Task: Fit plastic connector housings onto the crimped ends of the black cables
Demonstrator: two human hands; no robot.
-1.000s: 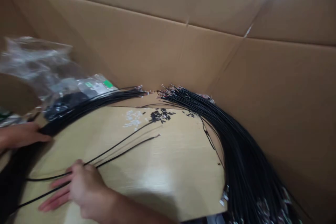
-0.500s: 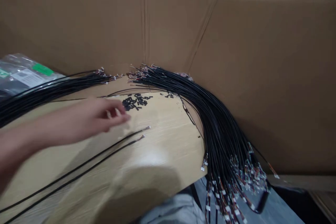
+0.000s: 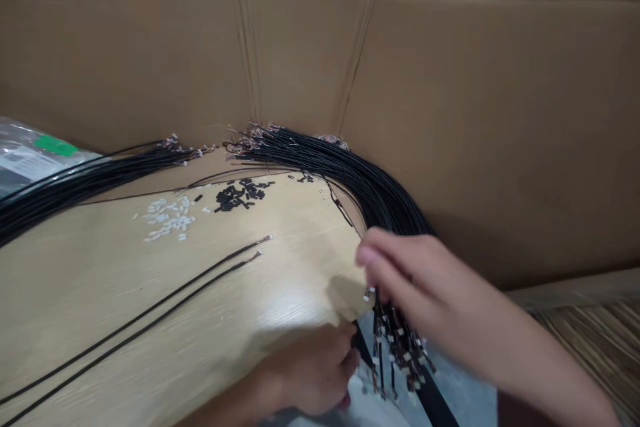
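Note:
A thick bundle of black cables [image 3: 345, 167] arches over the right side of the table, its ends with small white connectors hanging past the edge. My right hand [image 3: 415, 273] is in front of that bundle, fingers curled together; what they hold, if anything, is hidden. Lower down at the table's edge, my left hand [image 3: 320, 363] is closed beside the hanging connectors [image 3: 405, 353], and its contents cannot be made out. Two separate black cables [image 3: 175, 303] with white end connectors lie across the table.
Small white pieces [image 3: 170, 217] and short black tube pieces [image 3: 240, 195] lie in piles on the wooden table [image 3: 300, 280]. Another cable bundle [image 3: 100, 173] rests at left by a clear plastic bag [image 3: 30, 160]. A cardboard wall [image 3: 475, 113] stands behind.
One hand that was over the small pieces at left has gone from there, uncovering the white pile. Both hands are now at the right, by the hanging cable ends. The view has shifted slightly.

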